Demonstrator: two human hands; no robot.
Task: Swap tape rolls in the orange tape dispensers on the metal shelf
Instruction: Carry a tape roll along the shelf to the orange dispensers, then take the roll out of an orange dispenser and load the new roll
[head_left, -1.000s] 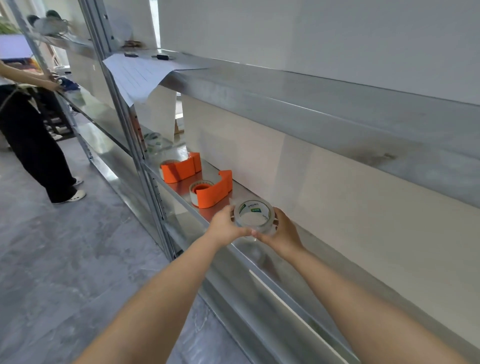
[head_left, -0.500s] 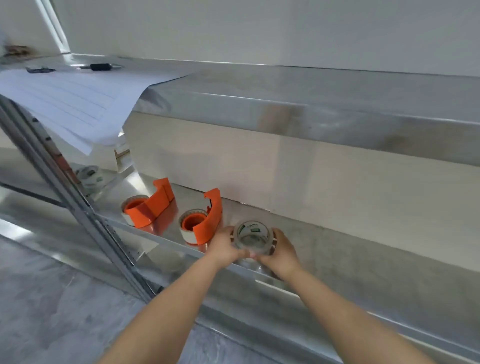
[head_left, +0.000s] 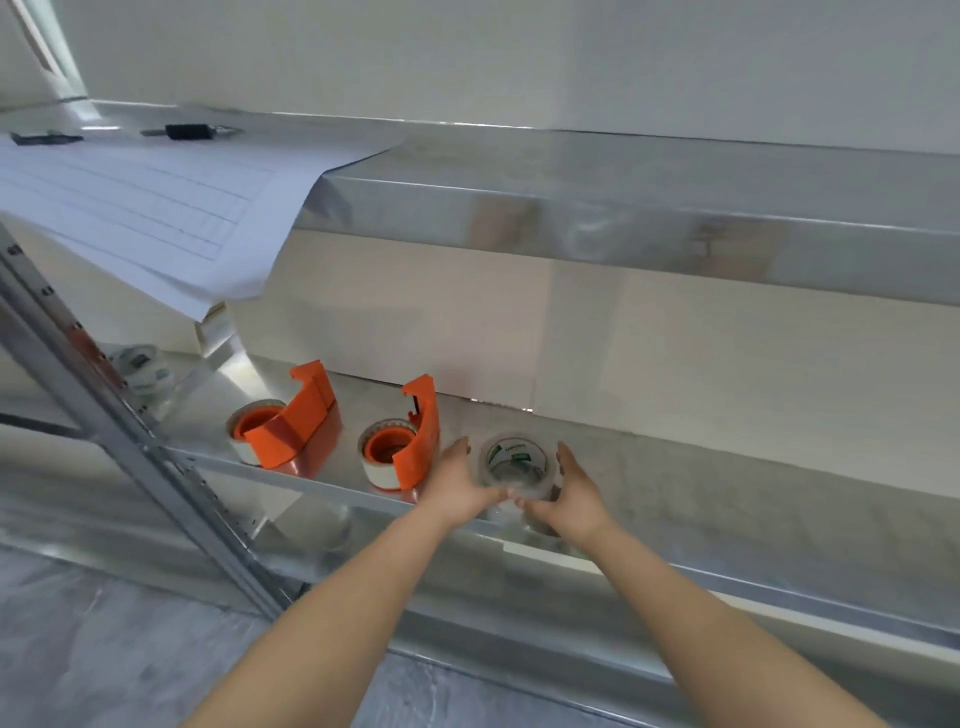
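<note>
A clear tape roll (head_left: 515, 461) with a green and white core label lies on the metal shelf (head_left: 727, 493). My left hand (head_left: 460, 486) and my right hand (head_left: 569, 499) hold it from either side, thumbs meeting at its near edge. To the left stand two orange tape dispensers, each with a roll inside: the nearer dispenser (head_left: 410, 449) almost touches my left hand, the farther dispenser (head_left: 288, 423) sits beside it.
A shelf post (head_left: 130, 431) slants across the left. Another tape roll (head_left: 141, 365) lies behind it. The upper shelf (head_left: 623, 218) overhangs and carries lined paper sheets (head_left: 140, 208) and a black marker (head_left: 189, 131). Grey floor lies below.
The view has swung right and closer to the shelf. Both hands have lowered the clear tape roll onto the shelf surface beside the nearer dispenser.
</note>
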